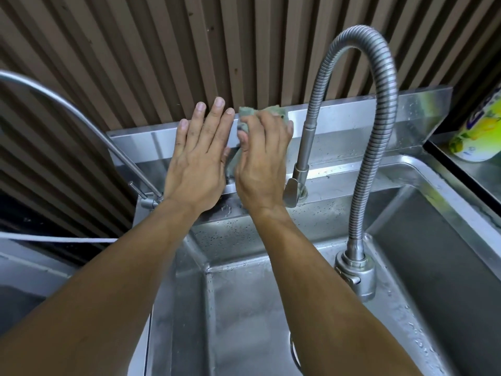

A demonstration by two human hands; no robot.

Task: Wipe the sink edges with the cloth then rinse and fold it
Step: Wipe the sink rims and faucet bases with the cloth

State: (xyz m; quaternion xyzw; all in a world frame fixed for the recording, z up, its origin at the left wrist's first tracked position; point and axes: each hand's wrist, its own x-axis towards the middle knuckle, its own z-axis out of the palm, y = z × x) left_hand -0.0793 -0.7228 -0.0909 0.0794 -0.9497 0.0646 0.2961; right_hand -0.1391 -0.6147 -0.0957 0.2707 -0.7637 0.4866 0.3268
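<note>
A flexible faucet (360,109) arches over the basin; a bottle (477,131) (yellow-green label) stands at the right edge before a ribbed wall (135,50).

Steel sink (447,229), wet, carries a faucet (357,131) on its rear ledge; bottle (477,131) stands beside it.

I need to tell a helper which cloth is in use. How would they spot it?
Find the steel sink's raised back ledge under the ribbed wall. The right hand presses a grey-green cloth there, between the flat left hand and the coiled faucet; it's the only fabric.
</note>
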